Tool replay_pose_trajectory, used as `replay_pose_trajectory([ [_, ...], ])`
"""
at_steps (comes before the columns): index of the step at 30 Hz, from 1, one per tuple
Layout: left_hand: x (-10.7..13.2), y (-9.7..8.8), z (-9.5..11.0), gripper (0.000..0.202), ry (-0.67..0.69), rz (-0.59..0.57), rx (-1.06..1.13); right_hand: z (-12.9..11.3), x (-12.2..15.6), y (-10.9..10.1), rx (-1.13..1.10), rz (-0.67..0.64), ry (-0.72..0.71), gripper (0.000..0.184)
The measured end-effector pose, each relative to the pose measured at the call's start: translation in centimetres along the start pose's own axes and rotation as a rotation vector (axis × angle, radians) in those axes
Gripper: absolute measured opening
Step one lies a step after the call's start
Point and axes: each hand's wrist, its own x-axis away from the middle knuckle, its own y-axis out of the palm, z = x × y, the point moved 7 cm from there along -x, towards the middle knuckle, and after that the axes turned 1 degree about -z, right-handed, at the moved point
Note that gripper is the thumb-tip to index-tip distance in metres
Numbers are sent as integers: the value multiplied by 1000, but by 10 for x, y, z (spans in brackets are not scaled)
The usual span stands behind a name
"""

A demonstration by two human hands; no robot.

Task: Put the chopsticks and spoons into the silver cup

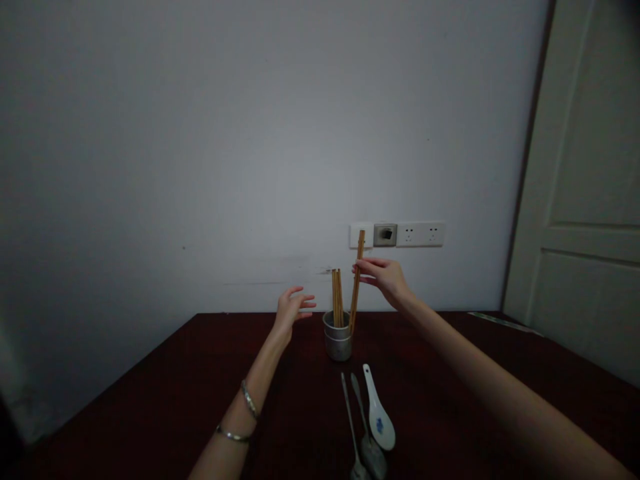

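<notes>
A small metal cup [338, 341] stands on the dark red table [165, 407] near its far edge. Several wooden chopsticks [337, 297] stand upright in it. My right hand [385, 279] pinches another chopstick [357, 280] near its upper part; its lower end rests at the cup's rim on the right. My left hand [293, 309] hovers just left of the cup, fingers spread and holding nothing. Two thin bangles sit on my left wrist.
In front of the cup lie a white ceramic spoon [379, 417] with a blue mark and two metal spoons [361, 433]. A wall socket strip [400, 235] is on the wall behind. A door [585, 200] stands at the right.
</notes>
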Motion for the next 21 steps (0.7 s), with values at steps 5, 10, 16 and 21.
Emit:
replay_pose_trajectory([
  [5,-15,-22,-33,35,-109,65,-8,11,-46,-13,-11,100,-7,18],
  [10,-19,-24,-41,32,-141,60,-26,40,-63,-18,-1,167,22,12],
  [16,-19,-21,-42,34,-140,37,-37,79,-56,-16,47,197,119,6],
  [21,-20,-21,-45,36,-152,21,-40,103,-47,-16,69,177,151,8],
])
